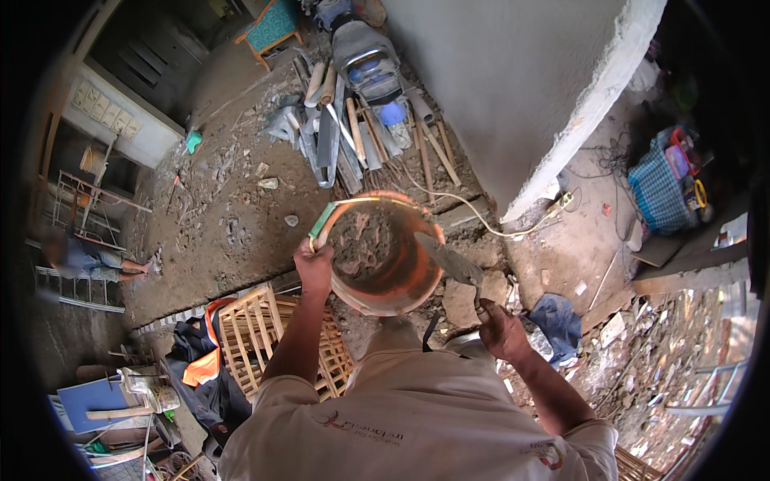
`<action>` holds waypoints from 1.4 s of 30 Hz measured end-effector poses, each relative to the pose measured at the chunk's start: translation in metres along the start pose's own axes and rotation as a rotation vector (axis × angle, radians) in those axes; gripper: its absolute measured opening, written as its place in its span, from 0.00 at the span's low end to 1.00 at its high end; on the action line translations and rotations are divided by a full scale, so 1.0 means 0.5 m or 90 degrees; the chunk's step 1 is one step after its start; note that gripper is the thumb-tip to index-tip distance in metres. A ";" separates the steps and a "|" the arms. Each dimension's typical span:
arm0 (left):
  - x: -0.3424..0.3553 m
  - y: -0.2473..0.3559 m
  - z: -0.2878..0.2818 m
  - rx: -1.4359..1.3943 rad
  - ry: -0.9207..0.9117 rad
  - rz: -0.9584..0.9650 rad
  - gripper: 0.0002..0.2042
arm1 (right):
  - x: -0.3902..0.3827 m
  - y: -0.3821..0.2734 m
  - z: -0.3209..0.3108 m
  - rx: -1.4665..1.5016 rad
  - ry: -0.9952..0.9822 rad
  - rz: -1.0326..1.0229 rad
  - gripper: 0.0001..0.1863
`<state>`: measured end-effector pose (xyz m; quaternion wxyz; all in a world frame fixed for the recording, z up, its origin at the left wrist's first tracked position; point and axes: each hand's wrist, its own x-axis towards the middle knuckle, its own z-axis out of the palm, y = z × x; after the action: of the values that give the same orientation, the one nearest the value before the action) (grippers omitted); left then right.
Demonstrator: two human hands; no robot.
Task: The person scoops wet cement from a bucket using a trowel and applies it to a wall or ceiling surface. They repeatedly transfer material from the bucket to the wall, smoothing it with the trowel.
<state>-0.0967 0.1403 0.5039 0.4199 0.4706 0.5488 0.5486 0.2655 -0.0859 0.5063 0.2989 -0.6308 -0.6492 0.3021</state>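
An orange bucket (383, 303) with wet grey-brown mortar (365, 240) inside it stands in front of me. My left hand (314, 264) is closed on the bucket's handle at the left of its rim. Just beyond my fingers shows the green sleeve (323, 220) of that handle. My right hand (503, 330) grips a trowel (453, 263) by its handle. The trowel's grey blade, smeared with mortar, points up and left, its tip over the bucket's right rim.
Beyond the bucket lie pipes and boards (329, 136) beside a grey wall (505, 88). A pale cable (489, 228) crosses the rubble-strewn ground. Slatted wood (257, 329) lies left, and a dark blue sheet (555, 325) right. Another person (88, 258) is at the far left near a ladder (80, 290).
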 end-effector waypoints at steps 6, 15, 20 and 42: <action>0.051 0.172 -0.022 -0.114 -0.015 0.084 0.07 | 0.152 -0.239 -0.047 -0.258 -0.049 0.023 0.27; 0.116 0.362 -0.068 -0.137 -0.179 0.159 0.14 | 0.408 -0.479 0.005 -0.479 0.031 -0.066 0.22; 0.170 0.409 -0.119 -0.020 -0.199 0.253 0.14 | 0.382 -0.560 0.110 -0.523 -0.039 -0.168 0.22; 0.135 0.342 -0.111 -0.067 -0.158 0.239 0.09 | 0.383 -0.496 0.051 -0.529 0.103 -0.153 0.27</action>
<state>-0.1550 0.1872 0.6807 0.3985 0.6058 0.3665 0.5830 0.0825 0.0999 0.6821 0.1028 -0.6390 -0.7589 -0.0721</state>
